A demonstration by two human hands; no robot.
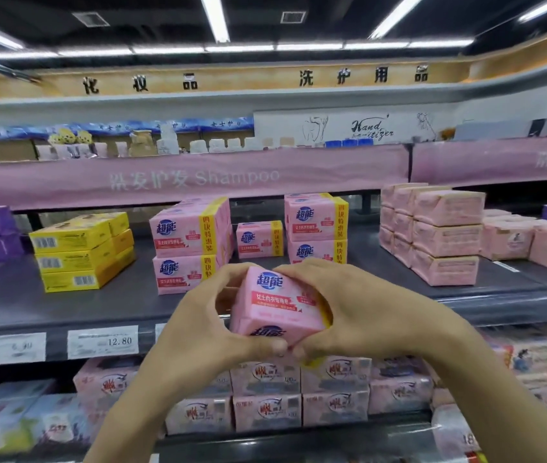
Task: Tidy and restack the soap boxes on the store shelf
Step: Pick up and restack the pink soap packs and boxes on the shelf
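**Pack in both hands, low slot dead ahead**

The dark shelf point(65, 305) is running across the view and carrying three pink groups. A left stack point(188, 242) is standing two high, a lone pack point(258, 238) is sitting one high in the middle, and a right stack point(315, 228) is standing two high. Yellow boxes point(81, 252) are sitting further left, paler pink bundles point(442, 235) to the right.

The held pack point(278, 302) is hanging clear of the shelf, in front of its lip and just below the lone pack. It is sitting tilted, one corner toward the camera, with its long axis sloping down to the right. Its yellow band is at the right end, as on the shelved ones.

The left hand point(212, 315) and right hand point(349, 305) are gripping it from opposite ends, fingers curling over the top, thumbs nearly meeting beneath. Neither hand is nearer. The free spot atop the lone pack is lying up and away from the fingers, so levelling is probably coming before placing.
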